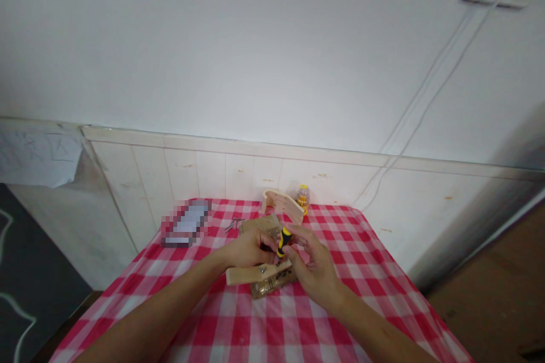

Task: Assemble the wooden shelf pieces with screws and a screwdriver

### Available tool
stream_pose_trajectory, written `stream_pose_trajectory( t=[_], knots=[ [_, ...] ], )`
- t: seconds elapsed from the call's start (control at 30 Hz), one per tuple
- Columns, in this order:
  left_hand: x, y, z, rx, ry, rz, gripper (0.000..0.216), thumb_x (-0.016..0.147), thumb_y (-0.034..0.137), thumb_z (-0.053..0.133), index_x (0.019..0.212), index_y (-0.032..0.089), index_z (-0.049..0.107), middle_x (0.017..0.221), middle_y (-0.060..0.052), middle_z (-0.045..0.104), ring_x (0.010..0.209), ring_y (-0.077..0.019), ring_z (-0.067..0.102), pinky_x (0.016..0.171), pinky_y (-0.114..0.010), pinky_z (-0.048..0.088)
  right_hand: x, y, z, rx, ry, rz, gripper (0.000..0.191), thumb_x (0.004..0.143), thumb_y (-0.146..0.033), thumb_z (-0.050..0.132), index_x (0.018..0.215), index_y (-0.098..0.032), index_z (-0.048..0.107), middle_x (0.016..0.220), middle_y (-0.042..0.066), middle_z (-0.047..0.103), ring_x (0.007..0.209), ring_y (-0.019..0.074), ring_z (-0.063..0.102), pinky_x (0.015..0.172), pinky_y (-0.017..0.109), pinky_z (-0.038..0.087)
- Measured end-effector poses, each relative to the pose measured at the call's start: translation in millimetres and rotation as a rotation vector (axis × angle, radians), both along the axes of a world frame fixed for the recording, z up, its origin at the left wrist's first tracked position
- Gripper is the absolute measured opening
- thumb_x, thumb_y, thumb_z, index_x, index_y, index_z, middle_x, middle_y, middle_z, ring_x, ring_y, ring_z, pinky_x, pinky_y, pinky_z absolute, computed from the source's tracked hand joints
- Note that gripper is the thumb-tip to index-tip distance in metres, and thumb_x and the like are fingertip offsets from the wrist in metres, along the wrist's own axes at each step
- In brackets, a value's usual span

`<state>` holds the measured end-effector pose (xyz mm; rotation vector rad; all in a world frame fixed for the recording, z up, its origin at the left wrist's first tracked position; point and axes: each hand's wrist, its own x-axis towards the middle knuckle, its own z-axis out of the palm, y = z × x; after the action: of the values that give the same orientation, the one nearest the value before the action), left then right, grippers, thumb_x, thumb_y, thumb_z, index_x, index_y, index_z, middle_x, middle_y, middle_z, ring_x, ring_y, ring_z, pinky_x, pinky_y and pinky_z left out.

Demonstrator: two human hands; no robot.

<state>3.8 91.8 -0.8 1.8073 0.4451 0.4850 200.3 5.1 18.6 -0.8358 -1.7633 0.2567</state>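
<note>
My left hand (249,249) is closed over a pale wooden strip (251,275) that lies across a brown paper sheet (272,286) on the red-and-white checked tablecloth (366,272). My right hand (313,266) pinches a short screwdriver with a yellow and black handle (283,241), held upright with its tip down on the strip. A small metal screw (263,268) sits in the strip beside the tip.
A curved wooden piece (283,204) and a small yellow bottle (302,197) stand at the table's far edge by the tiled wall. Loose metal screws (233,223) lie left of the paper. A blurred flat object (186,223) rests at the far left. A white cable (426,102) hangs down the wall.
</note>
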Motion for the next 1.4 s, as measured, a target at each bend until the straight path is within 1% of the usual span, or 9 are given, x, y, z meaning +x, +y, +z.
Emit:
stream_pose_trajectory(
  t=[0.27, 0.4, 0.57, 0.7, 0.87, 1.03, 1.13, 1.23, 1.4],
  knots=[
    [0, 4, -6.2, 0.003, -0.033, -0.014, 0.025, 0.082, 0.037, 0.079, 0.096, 0.017, 0.082, 0.090, -0.005, 0.079, 0.077, -0.0173, 0.065, 0.074, -0.027, 0.048, 0, -2, 1.9, 0.003, -0.004, 0.008, 0.045, 0.095, -0.013, 0.063, 0.135, -0.035, 0.060, 0.121, 0.005, 0.076, 0.108, 0.0219, 0.075, 0.095, 0.039, 0.062],
    [0, 1, -1.7, -0.009, -0.039, -0.024, 0.024, 0.083, 0.037, 0.078, 0.096, 0.018, 0.082, 0.093, -0.005, 0.080, 0.078, -0.0175, 0.066, 0.075, -0.027, 0.048, -1, -2, 4.0, 0.006, -0.012, 0.001, 0.046, 0.094, -0.012, 0.063, 0.135, -0.034, 0.061, 0.120, 0.006, 0.076, 0.107, 0.0225, 0.076, 0.094, 0.039, 0.063],
    [1, -5, 5.2, 0.017, -0.018, -0.001, 0.023, 0.084, 0.037, 0.076, 0.097, 0.018, 0.082, 0.095, -0.005, 0.080, 0.082, -0.0185, 0.067, 0.076, -0.028, 0.049, -1, -4, 3.9, 0.004, -0.011, -0.011, 0.045, 0.094, -0.012, 0.064, 0.133, -0.034, 0.062, 0.116, 0.005, 0.078, 0.100, 0.0200, 0.077, 0.088, 0.033, 0.065],
    [1, -7, 7.4, 0.025, -0.031, 0.004, 0.025, 0.085, 0.036, 0.075, 0.098, 0.016, 0.081, 0.097, -0.007, 0.080, 0.083, -0.0195, 0.068, 0.076, -0.029, 0.049, -1, -5, 3.6, -0.007, -0.001, -0.009, 0.046, 0.094, -0.012, 0.063, 0.134, -0.035, 0.061, 0.115, 0.004, 0.078, 0.099, 0.0181, 0.078, 0.087, 0.030, 0.064],
    [2, -8, 7.5, 0.020, -0.024, 0.020, 0.021, 0.085, 0.035, 0.075, 0.092, 0.016, 0.081, 0.090, -0.005, 0.079, 0.079, -0.0183, 0.067, 0.072, -0.027, 0.049, -2, -6, 7.5, -0.001, -0.017, -0.021, 0.045, 0.094, -0.011, 0.063, 0.134, -0.032, 0.062, 0.113, 0.005, 0.079, 0.098, 0.0185, 0.078, 0.086, 0.029, 0.065],
    [2, -8, 5.3, 0.025, -0.075, 0.004, 0.018, 0.085, 0.030, 0.075, 0.095, 0.017, 0.081, 0.095, -0.005, 0.079, 0.084, -0.0182, 0.068, 0.077, -0.028, 0.050, -3, -8, 9.2, 0.058, -0.064, -0.007, 0.047, 0.095, -0.011, 0.063, 0.137, -0.032, 0.060, 0.116, 0.005, 0.079, 0.101, 0.0202, 0.078, 0.087, 0.032, 0.064],
    [2, -7, 1.6, 0.021, -0.092, 0.000, 0.019, 0.085, 0.031, 0.075, 0.095, 0.016, 0.080, 0.091, -0.005, 0.078, 0.081, -0.0177, 0.067, 0.076, -0.028, 0.049, -3, -8, 8.4, 0.074, -0.071, -0.004, 0.048, 0.095, -0.012, 0.063, 0.137, -0.034, 0.060, 0.117, 0.005, 0.078, 0.102, 0.0207, 0.077, 0.087, 0.033, 0.064],
    [2, -4, -3.6, 0.015, -0.080, -0.002, 0.021, 0.086, 0.034, 0.075, 0.093, 0.015, 0.080, 0.086, -0.005, 0.077, 0.076, -0.0166, 0.064, 0.071, -0.027, 0.047, -4, -7, 8.6, 0.054, -0.072, -0.005, 0.045, 0.096, -0.013, 0.063, 0.137, -0.033, 0.061, 0.117, 0.005, 0.078, 0.102, 0.0214, 0.077, 0.088, 0.034, 0.064],
    [1, -1, -8.7, 0.051, -0.043, 0.024, 0.018, 0.086, 0.032, 0.075, 0.091, 0.015, 0.080, 0.083, -0.003, 0.075, 0.073, -0.0156, 0.062, 0.068, -0.026, 0.044, -4, -7, 9.8, -0.017, -0.072, 0.018, 0.041, 0.097, -0.015, 0.061, 0.135, -0.031, 0.062, 0.114, 0.006, 0.078, 0.100, 0.0212, 0.077, 0.086, 0.035, 0.064]
  ],
)
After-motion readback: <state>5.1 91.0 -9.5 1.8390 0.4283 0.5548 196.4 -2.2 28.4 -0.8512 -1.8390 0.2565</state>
